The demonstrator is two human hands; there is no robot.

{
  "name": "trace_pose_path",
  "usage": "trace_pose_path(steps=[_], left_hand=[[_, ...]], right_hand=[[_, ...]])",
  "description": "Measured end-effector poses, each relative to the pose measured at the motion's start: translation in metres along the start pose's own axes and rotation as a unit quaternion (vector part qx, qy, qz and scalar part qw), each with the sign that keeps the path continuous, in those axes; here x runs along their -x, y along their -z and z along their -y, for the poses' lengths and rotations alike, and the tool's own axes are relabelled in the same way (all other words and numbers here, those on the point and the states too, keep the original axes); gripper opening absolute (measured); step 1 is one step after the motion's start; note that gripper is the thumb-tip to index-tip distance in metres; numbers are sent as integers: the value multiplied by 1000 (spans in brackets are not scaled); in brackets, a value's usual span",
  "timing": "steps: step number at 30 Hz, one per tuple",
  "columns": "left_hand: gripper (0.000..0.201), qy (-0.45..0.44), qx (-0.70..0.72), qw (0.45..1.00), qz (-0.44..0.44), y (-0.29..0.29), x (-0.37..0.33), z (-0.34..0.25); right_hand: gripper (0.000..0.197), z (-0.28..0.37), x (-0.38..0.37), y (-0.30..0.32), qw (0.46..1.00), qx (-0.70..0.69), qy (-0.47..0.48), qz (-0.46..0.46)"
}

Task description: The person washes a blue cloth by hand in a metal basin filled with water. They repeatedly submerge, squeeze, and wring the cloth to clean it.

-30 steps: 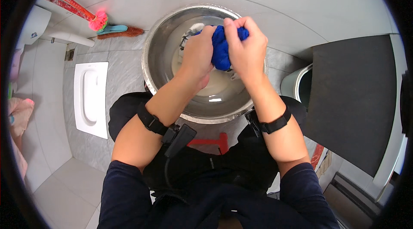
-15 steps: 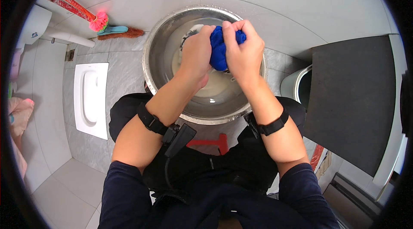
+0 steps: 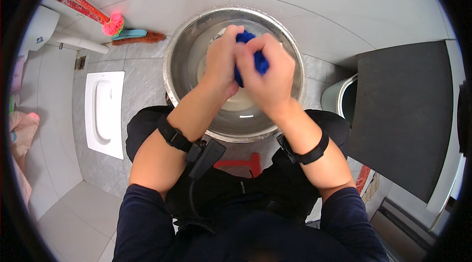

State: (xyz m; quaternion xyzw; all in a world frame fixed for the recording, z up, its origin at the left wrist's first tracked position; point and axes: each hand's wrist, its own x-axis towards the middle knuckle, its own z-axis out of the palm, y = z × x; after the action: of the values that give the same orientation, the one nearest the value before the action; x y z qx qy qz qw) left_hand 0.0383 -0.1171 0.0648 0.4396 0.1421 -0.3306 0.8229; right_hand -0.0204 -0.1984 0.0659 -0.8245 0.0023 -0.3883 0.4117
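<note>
A bunched blue cloth (image 3: 260, 63) is squeezed between my two hands above a wide metal basin (image 3: 169, 72). My left hand (image 3: 222, 60) grips its left side, fingers curled around it. From the right, my right hand (image 3: 269, 72) closes over the cloth, slightly smeared by motion. Cloudy water (image 3: 241, 107) stands in the basin below. Part of a pale cloth with dark markings (image 3: 215, 37) shows behind my left hand; most of it is hidden.
A white squat toilet (image 3: 104, 114) is set in the grey floor at left. Brushes with red handles (image 3: 81, 3) and a brown broom head (image 3: 147, 38) lean by the far wall. At right stand a bin (image 3: 339, 97) and a black-topped surface (image 3: 403, 119). A red object (image 3: 253, 164) lies between my knees.
My right hand has moved left and slightly nearer, against my left hand, pressing the blue cloth tighter. My left hand has barely shifted.
</note>
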Motion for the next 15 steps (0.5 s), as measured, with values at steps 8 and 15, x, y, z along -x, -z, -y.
trace_pose_path(steps=[8, 15], left_hand=[[22, 0, -69, 996, -54, -8, 0, 1], [20, -3, 12, 1000, -3, 1, -2, 2]], right_hand=[[18, -33, -13, 5, 986, 57, -156, -32], [17, 4, 1, 4, 999, -1, 8, 37]])
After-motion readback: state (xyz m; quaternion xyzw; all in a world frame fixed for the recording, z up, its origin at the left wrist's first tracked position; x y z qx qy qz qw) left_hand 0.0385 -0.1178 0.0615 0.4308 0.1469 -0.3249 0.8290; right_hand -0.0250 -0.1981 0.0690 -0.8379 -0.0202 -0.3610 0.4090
